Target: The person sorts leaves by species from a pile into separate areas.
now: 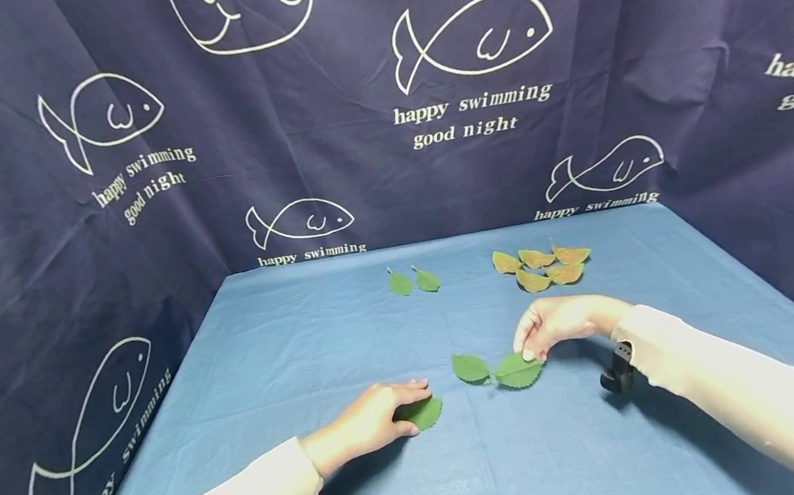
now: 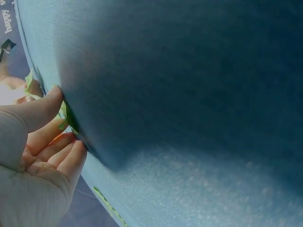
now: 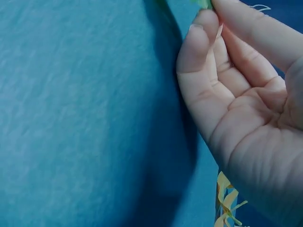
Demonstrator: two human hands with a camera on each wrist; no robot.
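Observation:
My right hand (image 1: pixel 553 326) pinches the edge of a green leaf (image 1: pixel 517 371) between thumb and fingertips; the right wrist view shows only a bit of that leaf (image 3: pixel 204 3) at the top. Another green leaf (image 1: pixel 470 367) lies just to its left, their stem ends close together. My left hand (image 1: pixel 362 425) rests on the cloth with thumb and fingers spread to either side of a third green leaf (image 1: pixel 425 414), partly covering it. In the left wrist view, this leaf (image 2: pixel 70 119) shows between the thumb and the fingers.
Two small green leaves (image 1: pixel 413 281) lie side by side toward the back of the blue cloth (image 1: pixel 269 352). A cluster of several yellow-brown leaves (image 1: pixel 543 266) lies at the back right. Dark fabric with fish drawings (image 1: pixel 358 162) hangs behind and at the sides.

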